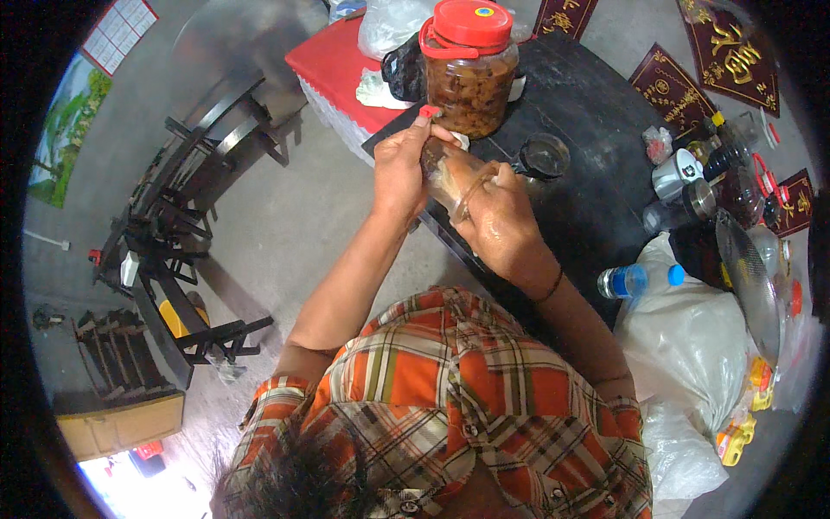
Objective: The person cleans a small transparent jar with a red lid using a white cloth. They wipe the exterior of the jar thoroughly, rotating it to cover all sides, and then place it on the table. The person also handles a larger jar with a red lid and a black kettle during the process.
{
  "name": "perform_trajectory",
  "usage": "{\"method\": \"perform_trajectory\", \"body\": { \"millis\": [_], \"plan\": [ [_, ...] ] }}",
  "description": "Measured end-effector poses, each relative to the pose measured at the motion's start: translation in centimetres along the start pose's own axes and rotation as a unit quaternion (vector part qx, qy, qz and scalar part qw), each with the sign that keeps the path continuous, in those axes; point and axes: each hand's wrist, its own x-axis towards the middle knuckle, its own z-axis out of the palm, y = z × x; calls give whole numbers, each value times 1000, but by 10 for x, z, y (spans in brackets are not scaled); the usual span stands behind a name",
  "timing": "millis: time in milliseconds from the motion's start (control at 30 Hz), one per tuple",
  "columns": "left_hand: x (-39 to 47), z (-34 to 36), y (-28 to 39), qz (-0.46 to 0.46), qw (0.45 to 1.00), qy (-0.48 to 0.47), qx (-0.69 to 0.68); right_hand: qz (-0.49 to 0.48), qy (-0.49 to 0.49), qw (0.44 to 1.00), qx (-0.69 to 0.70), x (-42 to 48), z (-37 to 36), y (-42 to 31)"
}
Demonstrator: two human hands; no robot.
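My left hand (403,170) grips the far end of a clear plastic bottle or jar (439,170), with a small red piece (429,111) at its thumb tip. My right hand (496,211) is at the near end of this clear container, its fingers closed round a brownish loop or rim that I cannot make out well. The hands meet above the edge of a black table (583,84). Just beyond them stands a large clear jar of brown pieces (470,91) with a red lid (472,23). A dark glass mug (545,156) is right of my right hand.
A blue-capped bottle (632,281) lies on a white sack (687,344) at the right. Behind it are a grey tumbler (681,206), a white mug (675,174), several bottles and a perforated metal pan (749,285). Plastic bags (392,29) rest on a red cloth (331,58). Dark benches (175,324) stand left.
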Motion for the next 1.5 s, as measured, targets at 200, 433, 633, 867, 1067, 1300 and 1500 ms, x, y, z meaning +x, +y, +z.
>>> {"method": "perform_trajectory", "body": {
  "millis": [200, 433, 633, 867, 1067, 1300, 1500],
  "plan": [
    [2, -11, -2, -35, 996, -6, -86, 18, -20, 986, 167, -7, -12, -7],
    [3, -25, -4, -66, 993, -32, -93, -33, 38, 991, 122, -11, -8, -7],
    [-1, -31, -11, -113, 985, -11, -130, 95, -47, 981, 162, -11, -35, 1],
    [-15, -49, -18, -186, 926, 1, -329, 211, 190, 859, 426, -25, -61, 12],
    [-19, -47, -12, -201, 895, 5, -397, 233, 183, 840, 454, -35, -69, 13],
    [-21, -54, -21, -227, 890, -39, -395, 128, 158, 875, 440, -26, -79, -45],
    [-29, -41, -11, -226, 933, 22, -279, -10, 8, 995, 96, -6, -54, -48]
  ]
}}
